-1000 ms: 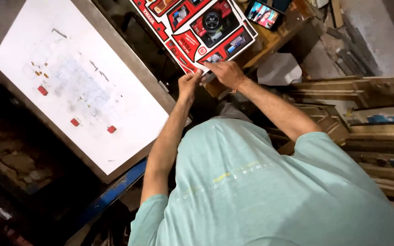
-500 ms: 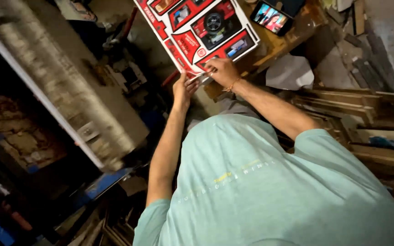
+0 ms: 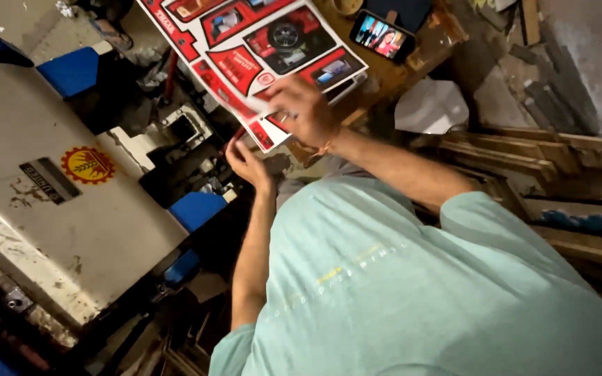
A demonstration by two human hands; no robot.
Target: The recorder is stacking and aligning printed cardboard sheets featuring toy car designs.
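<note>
My right hand [image 3: 304, 108] grips a stack of red, white and black printed sheets [image 3: 259, 42] by its near edge, holding it out in front of my chest. The sheets show pictures of car parts in red frames. My left hand [image 3: 247, 161] is just below and to the left, its fingertips pinching the lower corner of the same stack. Both forearms reach out from my pale teal shirt [image 3: 398, 292], which fills the lower right of the view.
A large grey metal machine [image 3: 71, 230] with a round yellow-and-red sticker [image 3: 88, 164] and blue parts [image 3: 198, 209] stands at left. Behind the sheets a wooden table [image 3: 412, 63] carries a phone with a lit screen [image 3: 383, 35]. White crumpled paper [image 3: 432, 106] and stacked wooden planks [image 3: 566, 174] lie at right.
The view has swung, so the white paper-covered board at left has given way to the grey machine. My left hand has dropped from beside my right hand to the sheets' lower corner.
</note>
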